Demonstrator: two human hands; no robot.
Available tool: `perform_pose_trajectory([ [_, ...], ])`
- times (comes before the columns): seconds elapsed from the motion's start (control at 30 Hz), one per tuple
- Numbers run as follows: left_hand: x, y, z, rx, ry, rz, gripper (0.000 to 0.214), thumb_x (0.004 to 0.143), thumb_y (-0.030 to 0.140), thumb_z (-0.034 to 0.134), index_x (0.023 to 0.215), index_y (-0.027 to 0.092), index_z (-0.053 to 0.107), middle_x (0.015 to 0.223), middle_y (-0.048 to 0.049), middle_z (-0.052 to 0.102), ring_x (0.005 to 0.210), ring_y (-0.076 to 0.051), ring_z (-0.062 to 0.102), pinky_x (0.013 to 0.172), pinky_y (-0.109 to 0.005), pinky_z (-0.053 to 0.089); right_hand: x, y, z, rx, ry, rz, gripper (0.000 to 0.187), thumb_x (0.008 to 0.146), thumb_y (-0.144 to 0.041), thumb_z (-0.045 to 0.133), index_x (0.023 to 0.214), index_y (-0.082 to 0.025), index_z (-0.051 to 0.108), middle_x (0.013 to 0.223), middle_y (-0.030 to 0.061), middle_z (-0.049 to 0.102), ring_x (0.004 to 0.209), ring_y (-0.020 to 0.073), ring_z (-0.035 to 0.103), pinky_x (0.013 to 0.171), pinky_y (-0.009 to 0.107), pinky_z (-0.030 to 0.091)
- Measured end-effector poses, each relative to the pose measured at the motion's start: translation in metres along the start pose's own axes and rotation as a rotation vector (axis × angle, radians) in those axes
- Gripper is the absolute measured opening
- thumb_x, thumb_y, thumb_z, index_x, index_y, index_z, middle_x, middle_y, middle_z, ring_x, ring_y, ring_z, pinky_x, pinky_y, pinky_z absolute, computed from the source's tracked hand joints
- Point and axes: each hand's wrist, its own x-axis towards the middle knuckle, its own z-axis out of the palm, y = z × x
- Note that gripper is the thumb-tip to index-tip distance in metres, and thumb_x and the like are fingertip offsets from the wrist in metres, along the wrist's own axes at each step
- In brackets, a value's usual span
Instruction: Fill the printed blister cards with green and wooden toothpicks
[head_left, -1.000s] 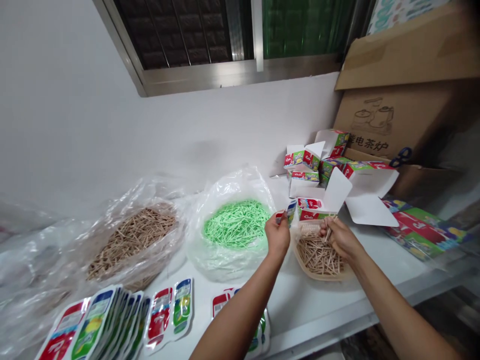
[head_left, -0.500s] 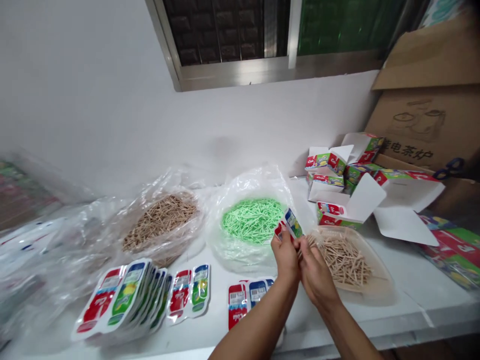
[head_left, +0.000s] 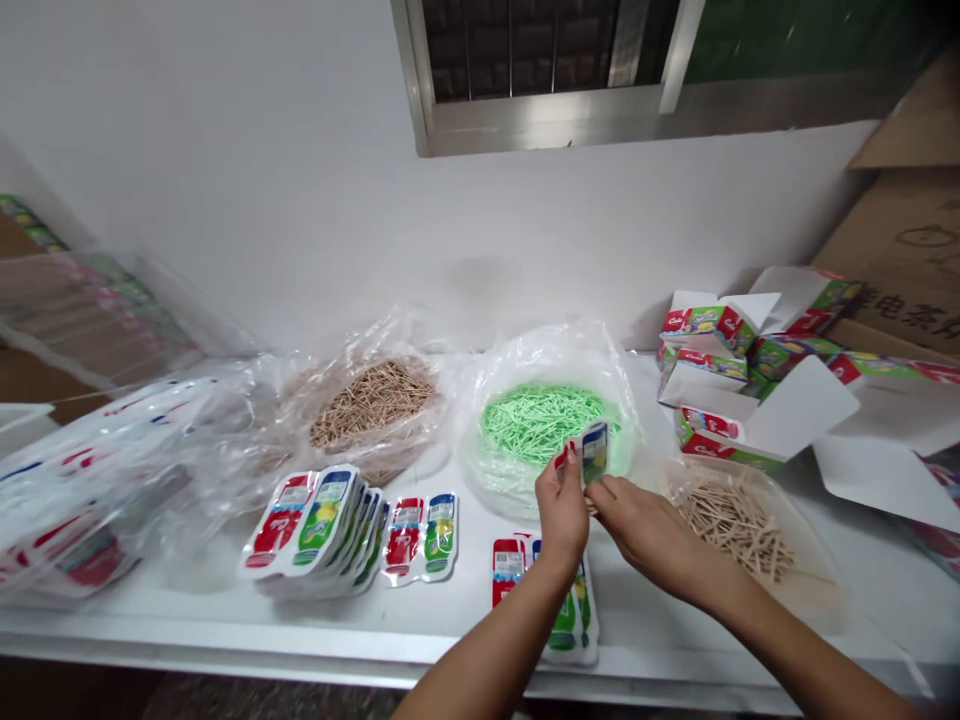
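Note:
A two-part printed packet (head_left: pixel 595 455), red on one side and blue-green on the other, stands tilted in my left hand (head_left: pixel 562 512). Its fingers are closed round the lower part. My right hand (head_left: pixel 628 515) is closed in a pinch against the packet's lower edge; what is between its fingers is hidden. Behind the packet, a clear plastic bag holds green sticks (head_left: pixel 536 420). Thin brown sticks (head_left: pixel 735 525) fill a shallow plastic tub (head_left: pixel 814 575) to the right of my right hand. Below my wrists lie more packets (head_left: pixel 564 632), partly covered by my left forearm.
Overlapping packets (head_left: pixel 322 520) lie at the left, with a single packet (head_left: pixel 421 537) beside them. Behind is a bag of brown sticks (head_left: pixel 375 400). Printed boxes (head_left: pixel 709 330) with raised flaps and a big carton (head_left: pixel 892 260) stand at right. Plastic wrap (head_left: pixel 217 440) covers the left.
The view has swung left, so the table's things sit farther right in the picture. The packet is more upright, and my right hand has turned flatter against its lower edge.

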Motion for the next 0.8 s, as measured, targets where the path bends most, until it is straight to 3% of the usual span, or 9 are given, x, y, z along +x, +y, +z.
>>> perform_pose_trajectory([
  [0.13, -0.006, 0.009, -0.020, 0.060, -0.069, 0.012, 0.034, 0.081, 0.047, 0.059, 0.085, 0.015, 0.066, 0.072, -0.0028, 0.066, 0.066, -0.015, 0.057, 0.065, -0.025, 0.045, 0.003, 0.004, -0.027, 0.099, -0.051, -0.015, 0.018, 0.091, -0.016, 0.037, 0.091, -0.022, 0.054, 0.083, 0.0042, 0.062, 0.073, 0.0178, 0.058, 0.065, 0.028, 0.044],
  [0.27, -0.011, 0.017, -0.043, 0.118, -0.216, -0.029, 0.032, 0.076, 0.042, 0.066, 0.066, 0.012, 0.069, 0.062, -0.0018, 0.063, 0.059, -0.014, 0.053, 0.063, -0.026, 0.043, 0.004, 0.011, -0.056, 0.307, -0.094, -0.076, 0.028, 0.095, -0.024, 0.034, 0.116, -0.026, 0.052, 0.109, 0.0069, 0.064, 0.094, 0.0208, 0.061, 0.083, 0.035, 0.047],
  [0.43, -0.022, 0.026, -0.053, 0.156, -0.241, -0.062, 0.021, 0.070, 0.033, 0.071, 0.068, 0.012, 0.070, 0.060, 0.0002, 0.060, 0.060, -0.014, 0.051, 0.063, -0.025, 0.040, 0.011, 0.011, -0.061, 0.403, -0.215, -0.124, 0.037, 0.095, -0.032, 0.035, 0.131, -0.029, 0.046, 0.127, 0.0059, 0.059, 0.108, 0.0242, 0.059, 0.090, 0.038, 0.046],
  [0.6, -0.028, 0.035, -0.058, 0.356, -0.212, 0.017, 0.021, 0.073, 0.030, 0.067, 0.062, 0.015, 0.057, 0.057, 0.0044, 0.049, 0.058, -0.011, 0.041, 0.056, -0.021, 0.034, 0.021, 0.004, -0.063, 0.502, -0.296, -0.140, 0.031, 0.094, -0.035, 0.038, 0.119, -0.028, 0.055, 0.106, 0.0050, 0.068, 0.092, 0.0223, 0.064, 0.078, 0.031, 0.049],
  [0.8, -0.029, 0.035, -0.065, 0.509, -0.254, 0.118, 0.021, 0.080, 0.035, 0.060, 0.069, 0.017, 0.059, 0.063, 0.0031, 0.052, 0.062, -0.012, 0.044, 0.058, -0.021, 0.035, 0.028, -0.005, -0.071, 0.562, -0.317, -0.181, 0.027, 0.094, -0.038, 0.038, 0.102, -0.026, 0.061, 0.087, 0.0026, 0.069, 0.077, 0.0192, 0.063, 0.073, 0.028, 0.046],
])
